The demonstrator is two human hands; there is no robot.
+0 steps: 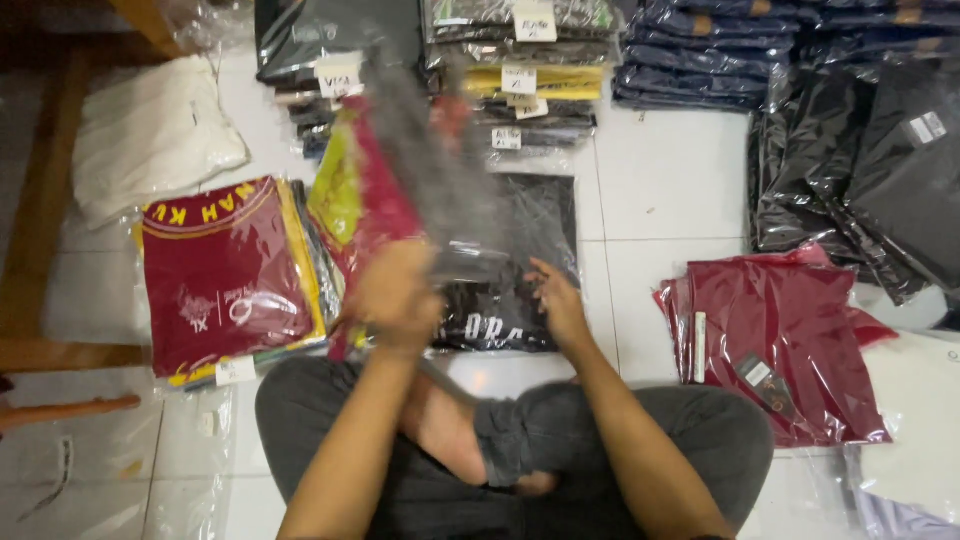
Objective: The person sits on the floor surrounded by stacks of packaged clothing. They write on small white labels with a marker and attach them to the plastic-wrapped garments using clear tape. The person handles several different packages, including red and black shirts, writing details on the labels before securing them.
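A folded white cloth [150,135] lies far left; beside it a maroon bagged shirt stack [228,275]; the left hand [395,295] grips a blurred plastic-wrapped garment [420,170], raised over a black bagged shirt [520,270]; the right hand [560,305] rests spread on it; maroon packets [790,340] lie right.

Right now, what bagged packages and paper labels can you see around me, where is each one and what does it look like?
Blurred grey bag: lifted in the left hand.
Black bagged shirt: flat on the floor by the right hand.
Maroon bagged stack: left, yellow edging.
Red bagged shirts: right, small hang tag.
White paper labels: small rectangles on the stacked packs ahead.
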